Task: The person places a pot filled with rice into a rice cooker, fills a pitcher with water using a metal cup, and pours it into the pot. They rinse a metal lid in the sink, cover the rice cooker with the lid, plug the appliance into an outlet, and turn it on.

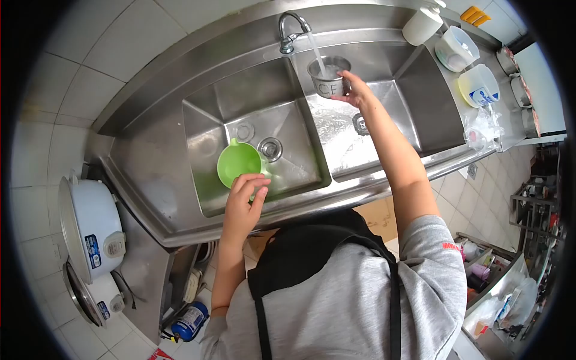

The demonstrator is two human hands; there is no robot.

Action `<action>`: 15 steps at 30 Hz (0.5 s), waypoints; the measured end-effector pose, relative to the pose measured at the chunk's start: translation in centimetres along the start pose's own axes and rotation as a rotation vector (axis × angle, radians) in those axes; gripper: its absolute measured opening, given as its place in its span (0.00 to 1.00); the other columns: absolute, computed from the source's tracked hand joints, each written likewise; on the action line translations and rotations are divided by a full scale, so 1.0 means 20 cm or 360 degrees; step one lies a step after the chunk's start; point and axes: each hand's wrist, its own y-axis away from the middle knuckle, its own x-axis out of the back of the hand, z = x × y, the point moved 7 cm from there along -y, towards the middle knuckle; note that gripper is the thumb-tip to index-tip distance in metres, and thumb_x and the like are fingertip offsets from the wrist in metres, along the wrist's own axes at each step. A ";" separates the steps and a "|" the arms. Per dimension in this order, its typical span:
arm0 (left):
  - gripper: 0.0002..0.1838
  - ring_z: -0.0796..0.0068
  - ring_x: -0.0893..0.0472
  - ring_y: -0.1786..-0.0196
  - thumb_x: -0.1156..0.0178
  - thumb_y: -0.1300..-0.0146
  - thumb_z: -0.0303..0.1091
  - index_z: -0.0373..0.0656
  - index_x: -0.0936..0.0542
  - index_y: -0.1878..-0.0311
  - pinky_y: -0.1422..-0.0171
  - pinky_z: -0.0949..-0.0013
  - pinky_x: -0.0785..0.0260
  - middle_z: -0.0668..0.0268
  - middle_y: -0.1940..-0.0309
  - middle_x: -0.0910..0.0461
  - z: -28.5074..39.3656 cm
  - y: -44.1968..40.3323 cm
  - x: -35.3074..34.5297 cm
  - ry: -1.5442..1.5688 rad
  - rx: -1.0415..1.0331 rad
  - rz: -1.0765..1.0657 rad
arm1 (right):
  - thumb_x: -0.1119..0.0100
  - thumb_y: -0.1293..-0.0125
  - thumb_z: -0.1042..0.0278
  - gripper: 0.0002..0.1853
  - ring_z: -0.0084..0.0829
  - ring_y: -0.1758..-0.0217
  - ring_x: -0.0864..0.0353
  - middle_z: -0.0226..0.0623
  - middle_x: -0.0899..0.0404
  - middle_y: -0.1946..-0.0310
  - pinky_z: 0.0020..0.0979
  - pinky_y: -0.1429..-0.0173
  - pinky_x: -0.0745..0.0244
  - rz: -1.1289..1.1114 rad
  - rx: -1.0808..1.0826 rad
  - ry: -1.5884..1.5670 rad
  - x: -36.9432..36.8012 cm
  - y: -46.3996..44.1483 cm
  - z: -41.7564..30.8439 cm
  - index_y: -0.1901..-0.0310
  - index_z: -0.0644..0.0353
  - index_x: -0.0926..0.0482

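Note:
My right hand (355, 91) is closed on the rim and side of a round metal pot (329, 87) with dark letters, "CE" legible. Water (316, 51) runs from the curved faucet (291, 27) into the pot, which is held over the right sink basin (399, 111). In the left basin (204, 129) is a light green plastic jug (237, 162) with a small spout, seen from above. Over the jug's near edge is my left hand (245, 201), thumb and fingers apart. Whether its fingertips touch the jug I cannot tell.
A white pump bottle (422, 27) and two plastic tubs, one whitish (456, 51) and one with a blue label (478, 87), stand on the right counter beside a crumpled clear plastic bag (482, 129). White rice cookers (99, 231) stand at left, a blue cylinder (191, 321) below.

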 end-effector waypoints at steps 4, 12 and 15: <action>0.07 0.63 0.26 0.55 0.46 0.44 0.26 0.38 0.22 0.63 0.50 0.68 0.36 0.60 0.61 0.25 0.12 0.00 -0.11 0.0049 0.0068 0.0014 | 0.36 0.55 0.60 0.39 0.42 0.55 0.28 0.45 0.35 0.53 0.42 0.61 0.22 0.0272 0.0332 0.0342 0.06 -0.02 -0.18 0.39 0.54 0.42; 0.06 0.67 0.25 0.57 0.47 0.42 0.25 0.35 0.23 0.64 0.50 0.71 0.36 0.59 0.63 0.24 0.35 -0.13 -0.43 0.0151 0.0286 0.0434 | 0.32 0.65 0.63 0.42 0.52 0.49 0.35 0.48 0.38 0.51 0.39 0.45 0.33 -0.0366 0.1049 0.2172 0.07 0.10 -0.18 0.42 0.41 0.36; 0.04 0.67 0.25 0.59 0.45 0.44 0.24 0.36 0.23 0.66 0.46 0.68 0.37 0.61 0.67 0.24 0.46 -0.25 -0.61 0.0226 0.0308 0.0515 | 0.31 0.67 0.63 0.41 0.51 0.49 0.35 0.47 0.39 0.50 0.39 0.45 0.32 -0.1111 0.1186 0.2462 0.12 0.23 -0.10 0.43 0.40 0.34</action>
